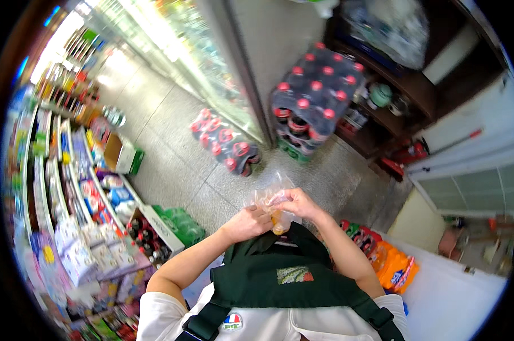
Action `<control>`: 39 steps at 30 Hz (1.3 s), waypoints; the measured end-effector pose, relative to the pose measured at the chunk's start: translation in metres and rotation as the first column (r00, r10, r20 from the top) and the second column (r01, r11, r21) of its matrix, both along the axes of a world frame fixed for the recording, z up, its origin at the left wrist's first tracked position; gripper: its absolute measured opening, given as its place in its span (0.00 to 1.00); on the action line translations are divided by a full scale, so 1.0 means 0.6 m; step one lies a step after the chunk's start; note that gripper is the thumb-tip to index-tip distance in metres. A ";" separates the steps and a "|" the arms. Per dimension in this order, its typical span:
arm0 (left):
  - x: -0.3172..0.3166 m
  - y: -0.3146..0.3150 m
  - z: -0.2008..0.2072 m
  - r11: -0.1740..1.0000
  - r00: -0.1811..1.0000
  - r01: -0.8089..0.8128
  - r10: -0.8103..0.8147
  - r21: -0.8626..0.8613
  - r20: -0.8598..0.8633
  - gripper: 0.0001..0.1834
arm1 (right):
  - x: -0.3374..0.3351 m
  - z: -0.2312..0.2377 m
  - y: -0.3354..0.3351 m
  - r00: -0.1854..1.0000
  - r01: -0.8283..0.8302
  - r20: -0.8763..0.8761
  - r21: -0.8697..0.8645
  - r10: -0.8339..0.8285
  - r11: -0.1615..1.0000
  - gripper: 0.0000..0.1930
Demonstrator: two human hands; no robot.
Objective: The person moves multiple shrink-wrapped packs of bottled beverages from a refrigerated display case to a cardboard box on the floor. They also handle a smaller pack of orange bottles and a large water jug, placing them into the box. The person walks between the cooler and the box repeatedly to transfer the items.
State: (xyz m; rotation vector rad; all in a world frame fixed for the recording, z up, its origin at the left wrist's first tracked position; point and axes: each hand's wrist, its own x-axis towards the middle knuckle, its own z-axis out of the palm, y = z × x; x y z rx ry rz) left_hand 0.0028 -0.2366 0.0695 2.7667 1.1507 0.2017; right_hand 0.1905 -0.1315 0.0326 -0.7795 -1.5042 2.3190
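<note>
A clear plastic bag (280, 183) hangs in front of my dark green apron, its upper part bunched and crumpled. Something yellow-orange (279, 223) shows through its lower part; what it is I cannot make out. My left hand (248, 224) is closed on the bag's left side, fingers curled in. Pinched at the gathered plastic, on the right and slightly farther out, is my right hand (300, 204). The plastic between the two hands is partly hidden by my fingers.
Shrink-wrapped packs of dark bottles with red caps, a low pack (224, 142) and a taller stack (316, 94), stand ahead on the floor. Goods shelves (69, 187) and a green pack (179, 223) line the left. A dark wooden shelf (396, 94) and orange package (394, 267) are right.
</note>
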 end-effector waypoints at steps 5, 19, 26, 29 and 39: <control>-0.095 -0.118 0.016 0.942 0.964 -0.263 0.246 0.208 0.101 0.05 | -0.158 0.044 -0.066 0.989 -0.140 0.091 0.240 0.121 0.961 0.11; -0.537 -0.326 0.038 0.644 0.773 -0.632 0.564 0.432 0.290 0.10 | -0.703 0.241 -0.186 0.960 -0.271 0.141 0.280 0.240 0.921 0.08; -0.708 -0.410 0.030 0.429 0.562 -0.758 0.811 0.491 0.160 0.12 | -0.943 0.300 -0.209 0.935 -0.352 0.151 0.323 0.319 0.878 0.10; -0.760 -0.425 0.063 0.263 0.354 -0.913 0.891 0.312 0.283 0.12 | -1.030 0.285 -0.206 0.930 -0.368 0.086 0.287 0.358 0.885 0.11; -0.919 -0.337 0.035 -0.167 -0.172 -0.985 0.961 -0.040 0.215 0.19 | -1.262 0.209 -0.205 0.745 -0.656 0.048 0.234 0.665 0.718 0.13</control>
